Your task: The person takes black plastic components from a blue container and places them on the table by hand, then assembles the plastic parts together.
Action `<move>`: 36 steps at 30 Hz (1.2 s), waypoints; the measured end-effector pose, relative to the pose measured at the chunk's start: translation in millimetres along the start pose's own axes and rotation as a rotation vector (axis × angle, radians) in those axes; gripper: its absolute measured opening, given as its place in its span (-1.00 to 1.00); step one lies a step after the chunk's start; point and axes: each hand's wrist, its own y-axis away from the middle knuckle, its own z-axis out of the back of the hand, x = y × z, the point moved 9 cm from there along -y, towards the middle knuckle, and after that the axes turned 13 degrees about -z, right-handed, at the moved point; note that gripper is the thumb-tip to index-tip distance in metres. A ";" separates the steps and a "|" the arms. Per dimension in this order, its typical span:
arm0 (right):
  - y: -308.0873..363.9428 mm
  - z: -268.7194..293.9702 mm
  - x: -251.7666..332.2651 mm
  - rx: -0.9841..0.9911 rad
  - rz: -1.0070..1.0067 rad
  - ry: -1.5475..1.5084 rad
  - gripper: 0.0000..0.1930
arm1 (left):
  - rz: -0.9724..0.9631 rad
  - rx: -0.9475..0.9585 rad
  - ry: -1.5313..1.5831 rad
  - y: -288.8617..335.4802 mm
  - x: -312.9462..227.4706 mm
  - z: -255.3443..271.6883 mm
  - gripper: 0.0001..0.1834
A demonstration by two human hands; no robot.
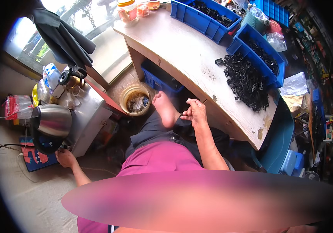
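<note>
Just beside fingers of the left hand (66, 158) is the kettle (57, 119); right hand (196, 113) curled, both holds unclear

Left forearm (81, 176) angled out to our side, left hand (66, 158) low, grip unclear. Right forearm (210, 149) reaches forward, right hand (196, 113) loosely curled; we cannot see inside it.

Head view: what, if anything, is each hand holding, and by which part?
The right hand shows nothing in its grip. The left hand is near the kettle; whether it holds anything, or by which part, cannot be told.
</note>
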 end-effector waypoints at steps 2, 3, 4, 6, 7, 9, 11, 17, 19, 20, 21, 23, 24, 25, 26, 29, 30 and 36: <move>1.1 2.6 -4.5 -0.036 -0.024 0.001 -0.78 | -0.160 -0.088 0.024 0.9 -3.3 -2.5 -0.58; 5.0 -2.5 -5.9 -0.022 -0.044 -0.007 -0.79 | -0.160 -0.093 0.032 0.4 -4.8 -0.6 -0.58; 7.1 -4.3 -5.2 -0.014 -0.043 -0.006 -0.79 | -0.191 -0.131 0.058 0.4 -8.4 4.0 -0.57; 9.6 -2.8 -3.1 -0.006 -0.040 -0.003 -0.80 | -0.219 -0.168 0.086 6.1 -6.2 5.7 -0.55; 9.3 1.4 -3.7 -0.031 -0.041 0.002 -0.79 | -0.278 -0.296 0.087 11.7 -5.8 11.7 -0.57; 6.1 8.5 -5.1 -0.068 -0.044 0.001 -0.79 | -0.345 -0.417 0.092 22.2 -10.4 15.8 -0.57; 0.7 13.4 -7.0 -0.080 -0.035 0.004 -0.78 | -0.381 -0.513 0.155 49.9 -33.9 30.3 -0.55; -0.2 12.8 -19.2 -0.089 -0.070 0.004 -0.78 | -0.495 -0.096 0.501 131.8 -99.5 16.3 -0.56; 2.3 18.6 -20.3 -0.108 -0.063 0.037 -0.77 | -0.300 0.202 0.852 156.4 -120.7 -20.0 -0.62; 4.3 22.0 -20.6 -0.108 -0.058 0.017 -0.76 | -0.345 0.280 0.877 161.2 -133.4 -35.3 -0.66; 5.5 21.1 -21.0 -0.099 -0.054 0.003 -0.76 | -0.383 0.351 0.897 167.1 -141.4 -50.9 -0.69; 12.9 27.4 -17.9 -0.133 -0.052 0.004 -0.76 | -0.308 0.538 1.060 180.8 -165.7 -76.7 -0.72; 15.3 33.9 -17.8 -0.140 -0.034 -0.011 -0.76 | -0.286 0.629 1.134 186.6 -178.3 -93.8 -0.73; 16.3 41.5 -18.6 -0.157 -0.038 -0.025 -0.76 | -0.316 0.660 1.145 192.2 -202.4 -92.8 -0.74; 18.5 45.0 -16.7 -0.158 -0.020 -0.038 -0.76 | -0.294 0.763 1.138 199.0 -225.1 -91.3 -0.74; 28.3 50.5 -11.0 -0.176 -0.009 -0.052 -0.77 | -0.396 0.862 1.229 213.8 -281.7 -92.9 -0.74; 28.6 51.3 -8.7 -0.155 0.005 -0.052 -0.78 | -0.447 0.879 1.253 220.4 -307.3 -79.6 -0.74; 40.0 50.0 30.1 -0.063 0.102 -0.026 -0.76 | -0.787 0.932 1.466 244.6 -442.3 -16.7 -0.79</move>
